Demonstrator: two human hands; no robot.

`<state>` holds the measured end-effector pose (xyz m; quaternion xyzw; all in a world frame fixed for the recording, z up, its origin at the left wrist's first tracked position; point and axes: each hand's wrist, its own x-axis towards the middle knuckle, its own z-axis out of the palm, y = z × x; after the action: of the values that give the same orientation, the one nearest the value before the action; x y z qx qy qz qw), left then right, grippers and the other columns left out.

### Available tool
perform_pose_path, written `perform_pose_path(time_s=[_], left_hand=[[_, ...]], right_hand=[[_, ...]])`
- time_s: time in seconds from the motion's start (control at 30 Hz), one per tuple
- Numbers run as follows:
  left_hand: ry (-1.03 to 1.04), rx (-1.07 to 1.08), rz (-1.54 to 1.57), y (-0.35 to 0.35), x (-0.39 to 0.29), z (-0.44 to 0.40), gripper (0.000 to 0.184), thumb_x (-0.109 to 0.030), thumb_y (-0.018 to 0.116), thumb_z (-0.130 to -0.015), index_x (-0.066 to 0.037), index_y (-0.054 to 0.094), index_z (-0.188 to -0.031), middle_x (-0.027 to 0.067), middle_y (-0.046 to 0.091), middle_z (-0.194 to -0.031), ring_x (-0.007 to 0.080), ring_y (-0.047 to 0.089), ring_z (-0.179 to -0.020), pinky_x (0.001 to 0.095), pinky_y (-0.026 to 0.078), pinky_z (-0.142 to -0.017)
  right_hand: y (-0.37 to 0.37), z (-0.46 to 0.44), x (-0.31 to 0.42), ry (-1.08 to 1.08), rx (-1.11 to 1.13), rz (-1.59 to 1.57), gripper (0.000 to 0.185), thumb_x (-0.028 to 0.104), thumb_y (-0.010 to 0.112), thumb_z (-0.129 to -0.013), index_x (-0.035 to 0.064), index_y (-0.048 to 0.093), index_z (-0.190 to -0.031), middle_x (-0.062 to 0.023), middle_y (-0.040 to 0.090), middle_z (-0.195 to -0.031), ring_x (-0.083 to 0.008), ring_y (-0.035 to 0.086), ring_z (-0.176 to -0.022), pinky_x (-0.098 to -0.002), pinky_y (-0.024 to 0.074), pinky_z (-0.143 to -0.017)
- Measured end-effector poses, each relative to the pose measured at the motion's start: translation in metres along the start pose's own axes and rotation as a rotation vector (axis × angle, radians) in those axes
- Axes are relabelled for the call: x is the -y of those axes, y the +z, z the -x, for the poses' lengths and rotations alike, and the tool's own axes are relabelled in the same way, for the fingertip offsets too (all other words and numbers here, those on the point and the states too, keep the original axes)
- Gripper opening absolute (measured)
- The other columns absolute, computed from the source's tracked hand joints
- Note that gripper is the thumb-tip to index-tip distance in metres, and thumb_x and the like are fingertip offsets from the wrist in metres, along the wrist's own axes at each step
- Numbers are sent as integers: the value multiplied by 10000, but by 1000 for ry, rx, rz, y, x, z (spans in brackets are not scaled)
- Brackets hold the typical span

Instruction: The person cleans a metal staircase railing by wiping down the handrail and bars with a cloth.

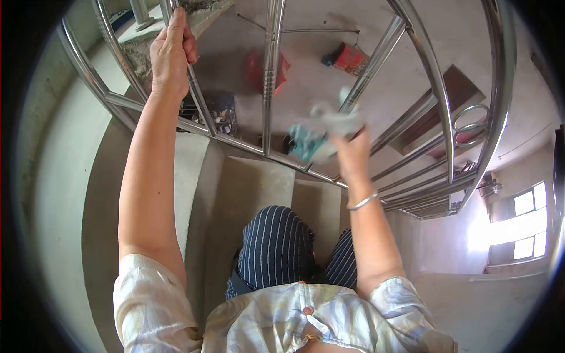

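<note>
My left hand is wrapped round a shiny metal baluster of the stair railing, at the upper left of the head view. On the right, my right hand grips a pale grey and teal cloth, smeared by motion. The cloth lies against or very near a slanted metal baluster; I cannot tell whether they touch. Part of the cloth hangs down to the left of the hand. A silver bangle circles the right wrist.
Concrete steps lie below my knees. The railing's lower rail borders them. Through the bars, a lower floor shows a red plastic bag and a red box-like item. A bright window is at the right.
</note>
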<state>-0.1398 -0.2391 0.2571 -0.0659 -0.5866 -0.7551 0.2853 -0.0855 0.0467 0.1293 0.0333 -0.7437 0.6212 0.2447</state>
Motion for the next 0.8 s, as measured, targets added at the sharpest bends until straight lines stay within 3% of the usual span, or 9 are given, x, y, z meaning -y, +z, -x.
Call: perform_pose_path(time_s=[0.17,0.27,0.4,0.43,0.53,0.6,0.63,0.73,0.8], left_hand=[[-35,1,16,-2,1,0,353,-398,488,-833,-95,422,-665,-14,337,-518,94,325,-469,228,265,-442],[-33,17,55,-1,1,0,349,-395,500,-827,-97,423,-663,-15,341,-518,93,325,-467,227,267,-441],[-20,-60,44,6,0,2,344,-390,515,-819,-96,432,-663,-16,336,-510,93,318,-458,227,265,-434],[-3,-81,48,6,1,2,342,-389,518,-818,-95,435,-664,-18,333,-508,91,315,-456,226,264,-432],[38,-76,15,1,8,-5,337,-388,520,-817,-94,442,-671,-22,330,-504,87,312,-452,224,258,-426],[59,-83,24,4,6,-4,338,-385,514,-821,-90,440,-675,-21,328,-505,89,313,-449,224,260,-423],[68,-84,26,3,4,-4,338,-385,514,-821,-90,440,-675,-21,328,-505,89,313,-449,224,260,-423],[-5,21,69,-1,3,-2,340,-384,518,-820,-87,438,-676,-19,323,-502,95,320,-446,229,272,-429],[-7,-11,55,1,1,-2,344,-389,511,-823,-87,437,-676,-18,321,-500,98,320,-446,231,277,-432]], right_hand=[[0,-62,110,-521,31,-179,218,125,581,-759,22,541,-946,-68,546,-931,-167,525,-785,-290,415,-685],[13,-72,83,-544,-150,-141,226,190,520,-811,-16,558,-898,-44,571,-836,-113,513,-737,-268,401,-659],[23,-10,-35,-655,-184,486,220,123,509,-803,-15,537,-972,-125,553,-935,-246,510,-888,-364,381,-789],[33,10,-58,-421,-139,250,213,63,531,-733,109,589,-933,-115,524,-949,-284,502,-827,-369,382,-736],[38,67,-152,129,-4,158,256,127,567,-720,35,575,-958,-144,525,-937,-294,493,-918,-373,379,-763],[26,94,-208,-120,138,1012,286,125,580,-718,-9,549,-969,-162,535,-902,-301,510,-894,-365,392,-747],[24,87,-210,-129,134,1009,286,125,580,-718,-9,549,-969,-162,535,-902,-301,510,-894,-365,392,-747],[7,64,-183,645,427,136,427,60,606,-700,-7,452,-1092,-115,554,-930,-218,535,-862,-308,419,-738],[-8,61,-150,601,236,-58,386,18,582,-707,4,470,-1076,-94,557,-957,-194,530,-889,-305,421,-765]])
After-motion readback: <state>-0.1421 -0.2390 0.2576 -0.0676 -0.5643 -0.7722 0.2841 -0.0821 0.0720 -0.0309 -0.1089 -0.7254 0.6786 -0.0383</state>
